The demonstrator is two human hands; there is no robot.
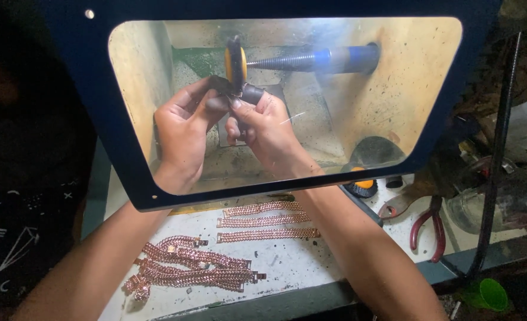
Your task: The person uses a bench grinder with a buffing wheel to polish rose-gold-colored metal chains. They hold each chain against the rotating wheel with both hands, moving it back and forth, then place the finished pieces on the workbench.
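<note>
While both hands work behind the clear guard (430, 89), these hold:
Grip: left hand (183, 128) and right hand (263, 125) are pinched together on a small dark piece (225, 86).
Piece: it is held just below the yellow-hubbed wheel (235, 62), touching it.
Care: fingertips are best kept clear of the wheel.
Desk: rose-coloured chains (263, 221) lie well below the grip.

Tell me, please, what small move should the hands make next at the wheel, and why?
Probably draw the dark piece slowly across the spinning wheel: the left hand and right hand both pinch it against the rim, so only one spot seems to touch.
</note>
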